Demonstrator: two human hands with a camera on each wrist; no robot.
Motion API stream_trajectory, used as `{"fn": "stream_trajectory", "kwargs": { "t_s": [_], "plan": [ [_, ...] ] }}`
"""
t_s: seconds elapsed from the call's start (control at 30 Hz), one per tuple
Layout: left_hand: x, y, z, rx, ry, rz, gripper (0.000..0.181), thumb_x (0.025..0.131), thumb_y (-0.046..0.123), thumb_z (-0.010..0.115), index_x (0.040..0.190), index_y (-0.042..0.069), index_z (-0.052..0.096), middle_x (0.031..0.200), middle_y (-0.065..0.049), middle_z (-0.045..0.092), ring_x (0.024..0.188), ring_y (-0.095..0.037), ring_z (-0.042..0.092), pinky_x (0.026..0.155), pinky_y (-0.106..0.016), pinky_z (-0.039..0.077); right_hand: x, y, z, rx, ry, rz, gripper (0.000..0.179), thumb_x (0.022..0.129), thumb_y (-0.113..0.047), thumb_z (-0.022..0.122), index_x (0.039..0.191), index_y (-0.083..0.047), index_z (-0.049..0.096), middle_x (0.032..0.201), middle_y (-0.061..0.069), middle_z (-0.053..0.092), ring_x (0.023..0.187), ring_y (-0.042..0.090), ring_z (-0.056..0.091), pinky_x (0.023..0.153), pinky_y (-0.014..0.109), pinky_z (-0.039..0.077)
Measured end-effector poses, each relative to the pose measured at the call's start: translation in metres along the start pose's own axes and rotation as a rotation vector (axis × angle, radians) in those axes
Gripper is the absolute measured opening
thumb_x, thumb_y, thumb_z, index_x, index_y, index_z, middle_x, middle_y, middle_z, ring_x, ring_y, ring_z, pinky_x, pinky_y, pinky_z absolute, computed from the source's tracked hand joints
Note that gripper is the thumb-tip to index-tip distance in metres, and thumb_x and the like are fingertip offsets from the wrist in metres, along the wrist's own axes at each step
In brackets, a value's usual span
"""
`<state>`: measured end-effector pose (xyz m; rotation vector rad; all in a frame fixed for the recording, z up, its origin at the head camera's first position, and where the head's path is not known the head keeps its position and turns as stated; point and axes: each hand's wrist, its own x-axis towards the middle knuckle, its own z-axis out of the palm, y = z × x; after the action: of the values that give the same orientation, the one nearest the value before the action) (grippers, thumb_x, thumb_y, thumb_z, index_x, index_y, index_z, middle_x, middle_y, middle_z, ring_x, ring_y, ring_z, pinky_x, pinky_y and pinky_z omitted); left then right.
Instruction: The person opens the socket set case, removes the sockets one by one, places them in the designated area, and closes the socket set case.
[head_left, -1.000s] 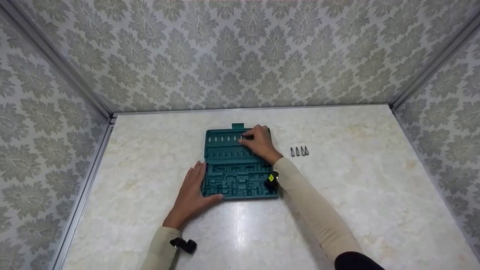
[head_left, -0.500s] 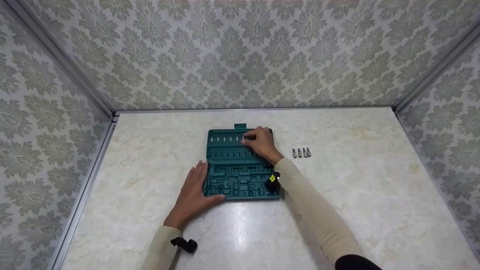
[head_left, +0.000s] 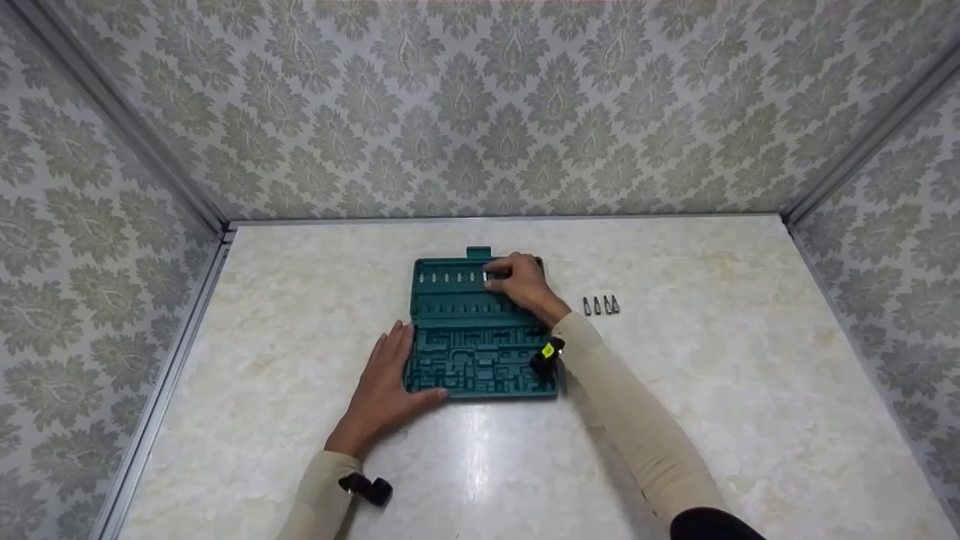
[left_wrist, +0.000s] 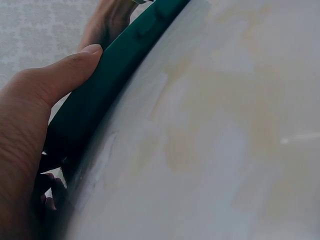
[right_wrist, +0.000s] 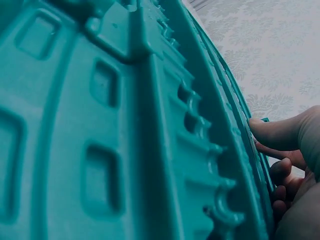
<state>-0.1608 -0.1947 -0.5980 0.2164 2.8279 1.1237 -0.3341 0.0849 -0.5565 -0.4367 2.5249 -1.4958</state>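
Note:
A green plastic tool case (head_left: 480,321) lies unfolded on the table, lid side to the back. In the head view my left hand (head_left: 384,386) rests against its front left corner, straight fingers along the side and thumb on the front edge. The left wrist view shows that thumb (left_wrist: 75,72) on the case's wall. My right hand (head_left: 525,281) is over the lid, pinching a small silver screwdriver bit (head_left: 485,276) between thumb and index finger at the upper row of slots. Several like bits (head_left: 447,277) sit in that row to its left. The right wrist view hides the bit.
Several dark metal bits (head_left: 601,305) stand in a short row on the marbled table (head_left: 712,360), right of the case. A latch tab (head_left: 478,252) sticks out from the lid's back edge. Patterned wall panels (head_left: 480,112) border the table.
My right thumb and index finger have shifted slightly, so more of the bit shows between them. My left hand stays at the case's corner.

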Motion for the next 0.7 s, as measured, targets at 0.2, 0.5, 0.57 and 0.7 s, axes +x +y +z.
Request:
{"fn": "stream_trajectory", "kwargs": {
  "t_s": [0.2,0.5,0.57,0.7],
  "plan": [
    [0.001,0.0,0.001,0.005,-0.001,-0.001,0.134,0.081,0.075,0.084,0.179,0.016,0.014,0.186,-0.009,0.009,0.171,-0.039,0.003,0.136,-0.061,0.012,0.0,-0.001,0.0,0.051,0.015,0.047,0.031,0.104,-0.007,0.076,0.135,-0.001,0.078,0.134,0.017,0.068,0.125,0.033,0.062,0.11,0.049,0.053],
    [0.0,-0.003,-0.001,0.004,0.026,0.032,0.131,0.083,0.07,0.086,0.178,0.013,0.018,0.185,-0.013,0.013,0.17,-0.04,0.007,0.136,-0.062,0.014,0.001,-0.003,0.006,0.077,0.104,0.03,0.024,0.102,-0.003,0.077,0.125,-0.002,0.081,0.129,0.015,0.072,0.119,0.03,0.064,0.108,0.049,0.054],
    [0.0,-0.004,0.0,0.004,0.032,0.044,0.13,0.083,0.069,0.086,0.178,0.012,0.019,0.185,-0.014,0.014,0.17,-0.042,0.008,0.135,-0.062,0.014,0.001,-0.003,0.008,0.059,0.127,0.027,0.022,0.101,-0.005,0.079,0.123,-0.004,0.081,0.125,0.014,0.072,0.114,0.029,0.062,0.105,0.048,0.053],
    [0.001,-0.004,0.001,0.0,0.027,0.037,0.131,0.082,0.071,0.086,0.178,0.014,0.017,0.185,-0.012,0.013,0.17,-0.041,0.007,0.135,-0.063,0.016,0.0,0.0,0.011,-0.042,0.151,0.015,0.023,0.101,-0.012,0.081,0.123,-0.006,0.08,0.122,0.012,0.072,0.109,0.028,0.06,0.101,0.048,0.053]
  ]
}}
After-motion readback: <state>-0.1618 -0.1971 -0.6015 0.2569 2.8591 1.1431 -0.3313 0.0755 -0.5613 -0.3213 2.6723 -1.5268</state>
